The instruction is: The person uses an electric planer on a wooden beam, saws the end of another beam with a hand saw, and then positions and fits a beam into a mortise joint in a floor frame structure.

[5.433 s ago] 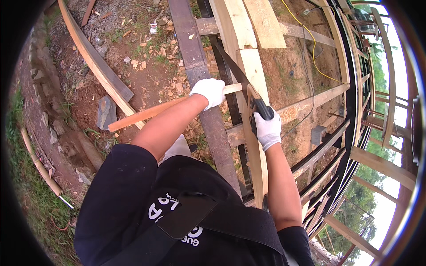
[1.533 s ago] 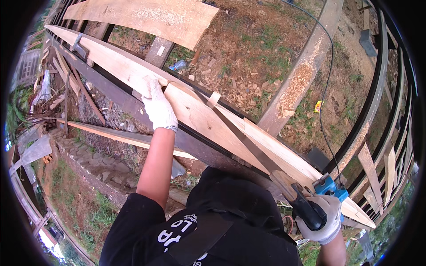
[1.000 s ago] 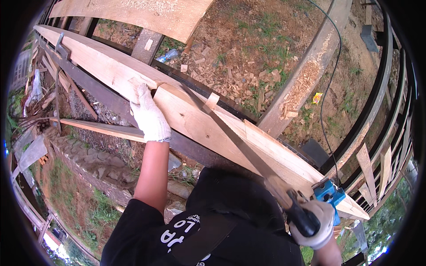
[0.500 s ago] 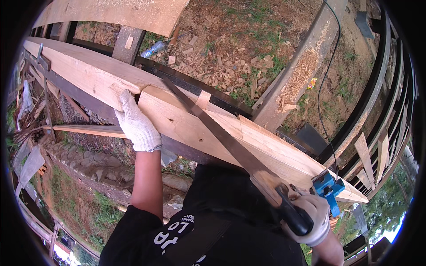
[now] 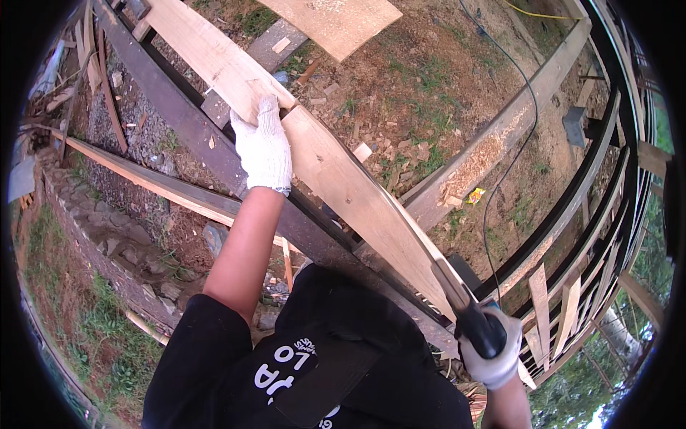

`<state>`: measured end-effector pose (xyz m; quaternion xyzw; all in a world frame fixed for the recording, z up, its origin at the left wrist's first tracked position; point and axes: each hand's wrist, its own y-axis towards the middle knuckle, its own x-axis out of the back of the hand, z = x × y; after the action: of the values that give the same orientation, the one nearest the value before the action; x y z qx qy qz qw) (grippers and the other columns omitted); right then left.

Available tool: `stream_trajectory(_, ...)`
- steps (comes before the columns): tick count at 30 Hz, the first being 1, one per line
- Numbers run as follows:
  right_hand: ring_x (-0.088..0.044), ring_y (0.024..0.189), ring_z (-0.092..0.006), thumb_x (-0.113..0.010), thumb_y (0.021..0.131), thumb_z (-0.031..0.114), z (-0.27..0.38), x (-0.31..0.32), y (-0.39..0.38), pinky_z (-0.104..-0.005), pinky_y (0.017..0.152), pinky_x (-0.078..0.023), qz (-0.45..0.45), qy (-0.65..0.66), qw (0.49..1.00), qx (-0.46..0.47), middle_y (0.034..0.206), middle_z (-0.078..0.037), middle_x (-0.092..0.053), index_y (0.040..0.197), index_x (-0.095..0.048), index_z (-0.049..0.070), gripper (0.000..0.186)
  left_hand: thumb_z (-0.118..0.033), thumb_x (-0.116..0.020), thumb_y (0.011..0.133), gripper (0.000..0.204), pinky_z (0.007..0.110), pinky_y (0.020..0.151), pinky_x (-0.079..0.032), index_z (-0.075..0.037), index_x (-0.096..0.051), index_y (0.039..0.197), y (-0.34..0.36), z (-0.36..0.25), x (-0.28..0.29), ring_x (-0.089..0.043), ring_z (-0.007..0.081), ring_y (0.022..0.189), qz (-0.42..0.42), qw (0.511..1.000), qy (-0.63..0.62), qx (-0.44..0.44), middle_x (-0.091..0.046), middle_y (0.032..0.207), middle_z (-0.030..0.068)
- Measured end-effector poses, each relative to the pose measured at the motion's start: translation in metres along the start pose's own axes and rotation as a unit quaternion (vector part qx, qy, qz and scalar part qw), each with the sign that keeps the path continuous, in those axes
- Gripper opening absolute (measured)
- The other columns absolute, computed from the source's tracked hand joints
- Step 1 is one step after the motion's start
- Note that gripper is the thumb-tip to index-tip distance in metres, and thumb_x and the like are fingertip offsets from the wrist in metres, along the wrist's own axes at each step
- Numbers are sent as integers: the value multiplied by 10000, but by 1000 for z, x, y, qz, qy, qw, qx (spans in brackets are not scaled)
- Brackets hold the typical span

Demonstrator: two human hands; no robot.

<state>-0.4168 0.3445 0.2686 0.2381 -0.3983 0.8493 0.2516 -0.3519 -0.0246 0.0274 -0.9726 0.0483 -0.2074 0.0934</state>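
Note:
A long pale timber beam [image 5: 343,189] runs diagonally from the upper left to the lower right, with a narrow dark gap across it near its upper part. My left hand [image 5: 262,150], in a white knit glove, grips the beam beside that gap, fingertips on the wood. My gloved right hand [image 5: 496,354] is closed around the black handle of a handsaw [image 5: 449,282]. The saw stands nearly edge-on to view, its blade a thin line along the beam's far edge. Whether its teeth touch the wood I cannot tell.
Dark metal rails [image 5: 171,136] pass under the beam. A wide board [image 5: 336,21] lies at the top. Beyond the beam, a sawdust-strewn crosspiece [image 5: 493,143] and a dark cable [image 5: 525,136] cross the ground. Wood chips are scattered on the soil.
The view has shifted, and the beam now lies steeper with its broad face showing. The saw has turned from flat across the beam to nearly edge-on along its far side. Both hands keep their hold.

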Motion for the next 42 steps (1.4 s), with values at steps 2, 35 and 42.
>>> stream_trajectory(2,-740,665,-327,-745,682,125,5,7,-18,-370,646,-582,-6,22,999,-40,710,-145,-719,927,-695,12,274,-408,-692,964,831,358,1062,-445,131,-347,1494,-4,-1,-2,-589,284,1230,27,997,-70,-12,-581,1400,238)
stream_trajectory(35,-706,729,-149,-682,794,55,37,-24,64,-300,707,-548,-35,-2,999,38,753,-96,-716,960,-707,3,176,-438,-667,917,882,427,1131,-411,65,-303,1543,-14,-12,5,-532,434,1337,32,999,19,25,-534,1425,328)
stream_trajectory(42,-669,616,-184,-746,796,101,36,-65,66,-337,624,-527,-43,12,996,81,715,-102,-694,906,-658,9,168,-432,-665,923,847,423,1101,-435,66,-333,1523,-10,-17,25,-564,412,1303,47,998,-23,41,-571,1398,300)
